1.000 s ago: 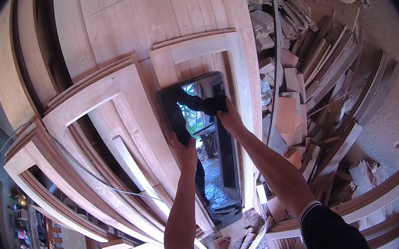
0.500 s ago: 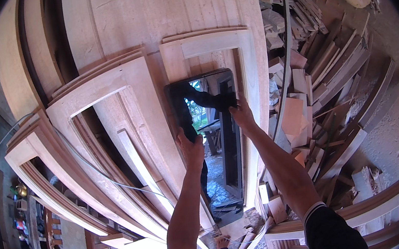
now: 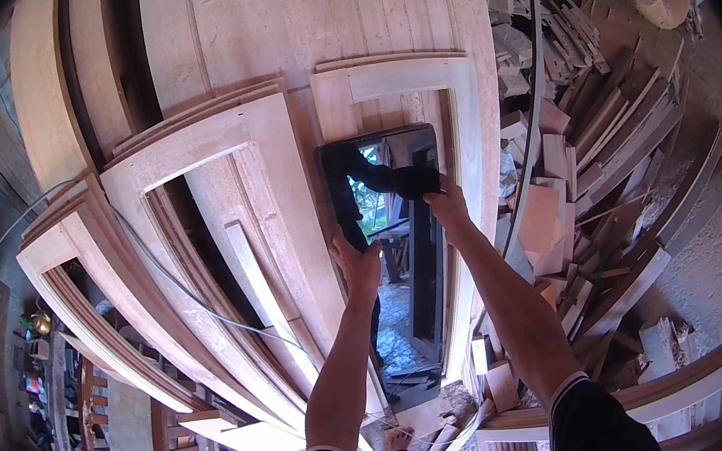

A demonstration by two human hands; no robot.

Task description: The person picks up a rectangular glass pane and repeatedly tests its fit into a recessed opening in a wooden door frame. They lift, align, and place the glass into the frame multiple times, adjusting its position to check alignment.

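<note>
A tall, dark, glossy panel (image 3: 397, 310) with rounded upper corners stands in front of me, mirror-like, showing a reflection of a person's dark outline and a bright window. Whether it is glass or something else I cannot make out. My left hand (image 3: 357, 260) grips its left edge, thumb on the front face. Higher up, my right hand (image 3: 449, 209) holds the right edge, fingertips over the front. Behind the panel leans a pale wooden frame (image 3: 464, 93), whose opening it partly covers. The fingers behind the panel are hidden.
More wooden frames (image 3: 276, 146) lean in stacks to the left, against wide boards (image 3: 337, 14). A thin cable (image 3: 201, 306) crosses them. Scrap wood (image 3: 587, 173) is heaped on the right. Another frame (image 3: 630, 395) lies at the lower right. A bare foot (image 3: 399, 439) shows below.
The whole view has shifted slightly, so the frames and panel sit a little farther right. Both hands keep their hold on the panel.
</note>
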